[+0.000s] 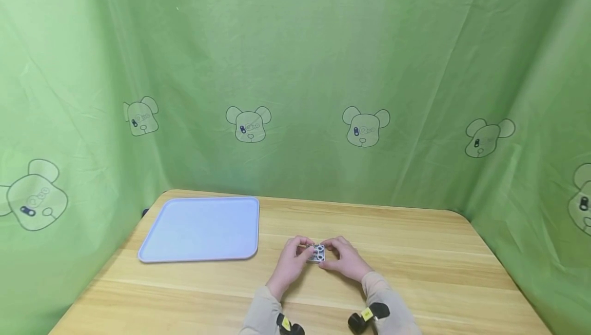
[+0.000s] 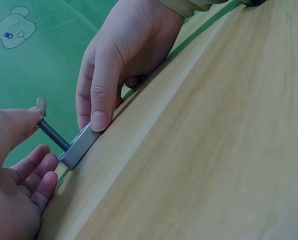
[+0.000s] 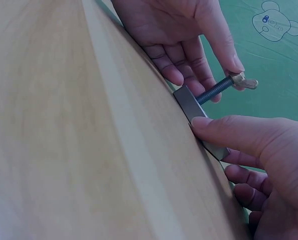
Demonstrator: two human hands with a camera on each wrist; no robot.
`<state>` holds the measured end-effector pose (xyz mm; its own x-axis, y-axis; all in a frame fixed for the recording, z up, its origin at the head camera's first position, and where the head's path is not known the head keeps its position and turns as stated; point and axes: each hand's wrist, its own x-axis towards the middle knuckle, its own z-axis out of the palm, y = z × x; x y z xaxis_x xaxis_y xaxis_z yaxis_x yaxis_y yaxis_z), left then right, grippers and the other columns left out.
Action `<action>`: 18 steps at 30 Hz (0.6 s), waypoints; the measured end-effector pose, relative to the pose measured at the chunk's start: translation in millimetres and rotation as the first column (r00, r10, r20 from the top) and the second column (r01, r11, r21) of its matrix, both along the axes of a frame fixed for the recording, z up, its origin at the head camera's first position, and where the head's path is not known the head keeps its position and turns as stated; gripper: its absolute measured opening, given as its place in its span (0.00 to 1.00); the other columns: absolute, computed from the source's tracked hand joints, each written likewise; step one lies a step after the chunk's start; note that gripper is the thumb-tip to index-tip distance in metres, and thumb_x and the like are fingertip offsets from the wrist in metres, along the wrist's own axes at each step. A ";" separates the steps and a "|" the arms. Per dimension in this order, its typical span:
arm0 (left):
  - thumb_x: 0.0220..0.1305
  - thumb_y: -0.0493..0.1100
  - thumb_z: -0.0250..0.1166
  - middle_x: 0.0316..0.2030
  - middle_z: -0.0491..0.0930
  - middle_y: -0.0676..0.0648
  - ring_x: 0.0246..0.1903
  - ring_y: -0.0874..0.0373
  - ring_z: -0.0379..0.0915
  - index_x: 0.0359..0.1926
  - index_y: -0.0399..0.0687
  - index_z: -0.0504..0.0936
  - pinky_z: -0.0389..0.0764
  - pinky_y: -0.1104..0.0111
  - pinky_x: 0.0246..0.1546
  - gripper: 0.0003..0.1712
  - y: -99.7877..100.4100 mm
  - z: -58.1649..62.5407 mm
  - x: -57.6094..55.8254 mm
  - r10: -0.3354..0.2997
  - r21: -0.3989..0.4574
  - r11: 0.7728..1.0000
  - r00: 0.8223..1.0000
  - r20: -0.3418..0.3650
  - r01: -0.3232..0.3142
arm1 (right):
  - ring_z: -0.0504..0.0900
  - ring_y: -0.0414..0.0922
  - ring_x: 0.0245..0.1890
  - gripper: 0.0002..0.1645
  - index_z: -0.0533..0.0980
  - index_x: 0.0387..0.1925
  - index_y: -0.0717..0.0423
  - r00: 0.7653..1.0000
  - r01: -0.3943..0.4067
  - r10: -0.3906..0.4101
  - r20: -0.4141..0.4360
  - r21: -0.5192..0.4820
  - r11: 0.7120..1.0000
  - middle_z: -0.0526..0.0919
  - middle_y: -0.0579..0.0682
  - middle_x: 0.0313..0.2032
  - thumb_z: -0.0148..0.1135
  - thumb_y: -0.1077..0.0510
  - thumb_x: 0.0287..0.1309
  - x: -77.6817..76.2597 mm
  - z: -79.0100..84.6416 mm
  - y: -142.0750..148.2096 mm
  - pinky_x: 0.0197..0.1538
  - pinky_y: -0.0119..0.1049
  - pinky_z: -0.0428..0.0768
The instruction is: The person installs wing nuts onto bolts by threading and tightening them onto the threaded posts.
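A small metal block point(image 1: 319, 254) with round holes in its top face lies flat on the wooden table. From one end of it a threaded bolt point(image 2: 54, 135) stands upright, with a brass-coloured wing nut point(image 3: 247, 81) at its top. My left hand point(image 1: 292, 261) pinches this wing nut between thumb and forefinger, its other fingers loosely bent beside the block. On the opposite end, my right hand point(image 1: 345, 260) grips the block, thumb on the near side and fingers partly hidden behind.
A light blue rectangular tray point(image 1: 200, 230) lies at the back left of the wooden table point(image 1: 415, 253). Green curtains point(image 1: 295, 58) printed with bear heads hang behind the table and on both sides. A wrist camera point(image 1: 368, 316) is strapped over each sleeve.
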<state>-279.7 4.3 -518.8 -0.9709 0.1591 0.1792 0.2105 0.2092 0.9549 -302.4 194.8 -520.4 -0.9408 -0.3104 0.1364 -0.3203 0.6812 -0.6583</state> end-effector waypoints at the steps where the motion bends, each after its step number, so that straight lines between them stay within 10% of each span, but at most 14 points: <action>1: 0.68 0.42 0.59 0.47 0.75 0.42 0.42 0.59 0.72 0.45 0.42 0.79 0.74 0.72 0.43 0.10 -0.1 -0.2 -0.1 -0.003 -0.002 1.000 1.000 0.001 0.003 | 0.67 0.41 0.38 0.32 0.78 0.51 0.53 1.000 0.000 0.000 0.001 0.001 1.000 0.73 0.47 0.39 0.76 0.47 0.42 -0.1 0.0 0.0 0.43 0.30 0.69; 18: 0.66 0.41 0.61 0.47 0.76 0.41 0.40 0.58 0.74 0.51 0.37 0.70 0.76 0.74 0.39 0.18 0.0 4.3 2.4 0.008 0.117 0.993 0.996 0.084 -0.018 | 0.68 0.41 0.38 0.32 0.78 0.50 0.53 1.000 0.000 0.000 -0.001 0.003 1.000 0.74 0.47 0.38 0.77 0.47 0.42 0.8 1.2 0.5 0.42 0.31 0.70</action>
